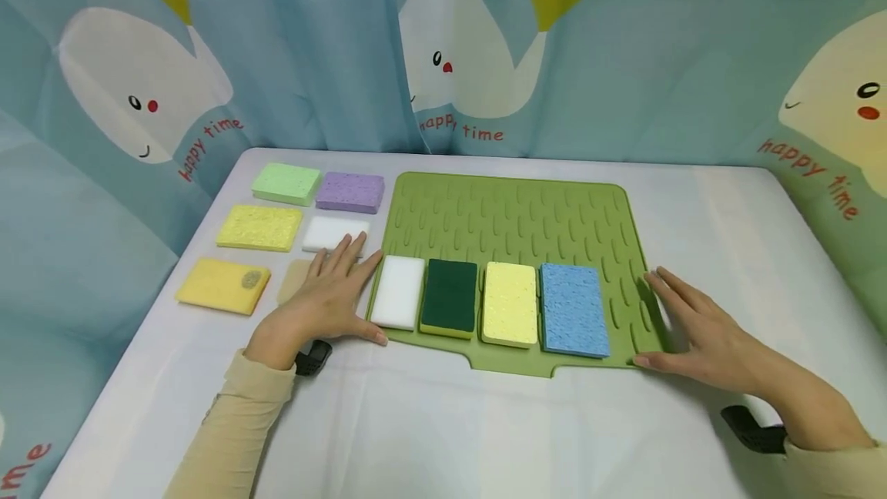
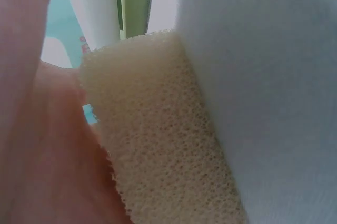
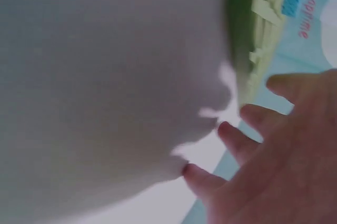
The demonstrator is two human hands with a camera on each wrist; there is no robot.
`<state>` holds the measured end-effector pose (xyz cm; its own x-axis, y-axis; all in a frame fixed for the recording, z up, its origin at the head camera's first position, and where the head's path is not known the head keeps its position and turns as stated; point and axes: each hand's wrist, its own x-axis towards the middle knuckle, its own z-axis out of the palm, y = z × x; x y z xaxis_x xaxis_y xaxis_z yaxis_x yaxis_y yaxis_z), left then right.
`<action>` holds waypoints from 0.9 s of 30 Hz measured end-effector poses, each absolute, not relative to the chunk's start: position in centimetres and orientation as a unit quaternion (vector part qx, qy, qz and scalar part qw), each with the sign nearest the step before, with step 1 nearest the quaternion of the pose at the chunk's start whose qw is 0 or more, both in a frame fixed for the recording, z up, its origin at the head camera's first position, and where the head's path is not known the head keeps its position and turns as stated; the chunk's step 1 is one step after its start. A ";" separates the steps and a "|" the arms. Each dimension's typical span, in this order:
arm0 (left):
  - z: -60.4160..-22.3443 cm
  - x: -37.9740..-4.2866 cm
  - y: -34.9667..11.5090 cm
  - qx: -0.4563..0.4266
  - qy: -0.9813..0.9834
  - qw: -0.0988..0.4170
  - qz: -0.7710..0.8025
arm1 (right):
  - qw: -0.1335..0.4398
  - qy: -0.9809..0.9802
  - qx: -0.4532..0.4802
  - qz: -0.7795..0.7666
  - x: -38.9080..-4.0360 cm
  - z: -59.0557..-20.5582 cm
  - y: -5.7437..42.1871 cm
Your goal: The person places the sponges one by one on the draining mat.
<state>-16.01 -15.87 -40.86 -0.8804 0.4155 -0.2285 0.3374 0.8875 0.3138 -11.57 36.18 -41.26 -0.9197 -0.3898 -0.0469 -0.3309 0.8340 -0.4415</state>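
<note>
A green ridged mat [image 1: 513,222] lies on the table, with a row of sponges along its near side: a white sponge [image 1: 397,293], a yellow sponge with a dark green scouring face [image 1: 449,295], a pale yellow sponge [image 1: 510,304] and a blue sponge [image 1: 574,309]. My left hand [image 1: 329,295] is spread at the mat's left edge, its thumb by the near corner. Beneath it, a tan sponge [image 2: 158,129] is partly hidden. At the mat's right edge, my right hand [image 1: 703,333] has extended fingers [image 3: 237,142]; whether each touches is unclear.
Left of the mat lie a light green sponge [image 1: 286,184], a purple sponge [image 1: 349,192], a yellow sponge [image 1: 259,228], another white sponge [image 1: 333,232] and a darker yellow sponge [image 1: 223,286] with a greyish round mark. A whale-print curtain [image 1: 312,45] hangs behind the white table [image 1: 430,437].
</note>
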 end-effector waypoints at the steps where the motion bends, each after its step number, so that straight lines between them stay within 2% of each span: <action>1: -40.9 -16.0 -15.9 0.197 0.960 0.143 0.136 | 0.071 0.955 -0.187 -0.217 -11.7 -41.3 36.2; 5: -40.8 -15.7 -16.1 0.203 0.959 0.124 0.152 | 0.080 0.958 -0.177 -0.213 -12.2 -41.3 36.3; 10: -40.6 -15.1 -16.6 0.201 0.960 0.096 0.168 | 0.059 0.960 -0.177 -0.210 -12.4 -41.9 36.6; 14: -40.1 -14.7 -17.4 0.166 0.966 0.076 0.183 | 0.056 0.959 -0.182 -0.211 -12.2 -42.2 36.8; 19: -39.7 -14.3 -18.1 0.120 0.970 0.080 0.196 | 0.081 0.957 -0.179 -0.214 -12.3 -42.2 37.1; 22: -39.7 -14.1 -18.1 0.145 0.967 0.081 0.190 | 0.097 0.955 -0.183 -0.211 -12.4 -42.2 37.1; 27: -39.8 -14.0 -17.1 0.242 0.948 0.075 0.190 | 0.102 0.953 -0.189 -0.215 -12.6 -42.3 37.1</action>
<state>-13.96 -17.12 -39.77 -0.8715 0.4878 -0.0494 0.4310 0.8102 0.3972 -12.58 37.13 -42.33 -0.9079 -0.4038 -0.1123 -0.3164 0.8362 -0.4480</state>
